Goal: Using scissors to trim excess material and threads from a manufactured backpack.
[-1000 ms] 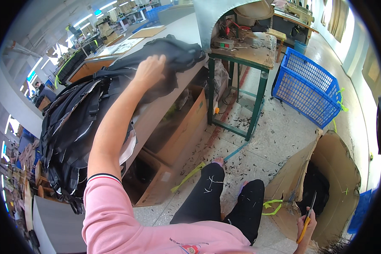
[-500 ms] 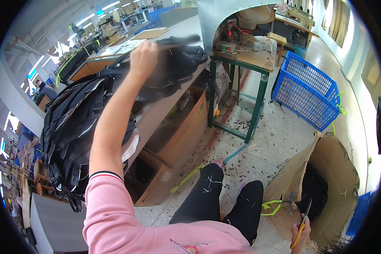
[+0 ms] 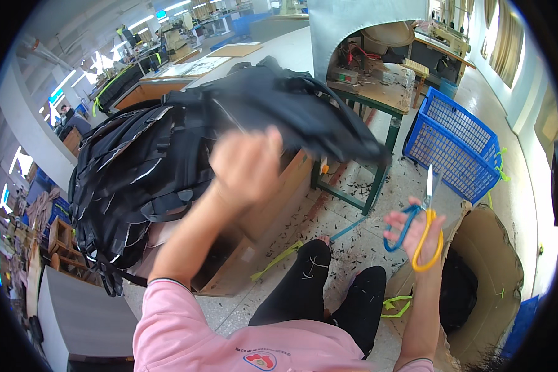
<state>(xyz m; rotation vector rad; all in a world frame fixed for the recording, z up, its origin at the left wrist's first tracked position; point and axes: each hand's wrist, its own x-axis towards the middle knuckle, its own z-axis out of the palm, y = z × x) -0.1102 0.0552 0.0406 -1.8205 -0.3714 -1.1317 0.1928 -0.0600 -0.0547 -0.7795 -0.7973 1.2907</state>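
My left hand (image 3: 245, 164), smeared by motion, is closed on a black bag (image 3: 304, 115) that looks like a backpack. The bag is lifted off the pile and stretches right past the green-framed stand. Just where my fingers grip it is too blurred to tell. Further left lies a heap of black backpacks (image 3: 139, 164) with straps, buckles and pale edges, hanging over the table's front. Out to the right, my right hand (image 3: 412, 232) holds a pair of scissors (image 3: 429, 229) with one blue and one yellow handle. Its fingers are partly spread and the blades point up.
A stand with a worn wooden top (image 3: 384, 84) is beyond the bag. A blue plastic crate (image 3: 456, 146) lies to its right. An open cardboard box (image 3: 499, 266) with something black inside stands at the lower right. Black scraps litter the tiled floor (image 3: 347, 232).
My left hand has come nearer and to the right, drawing the black bag off the heap. My right hand has risen from beside the cardboard box with the scissors, blades still upward.
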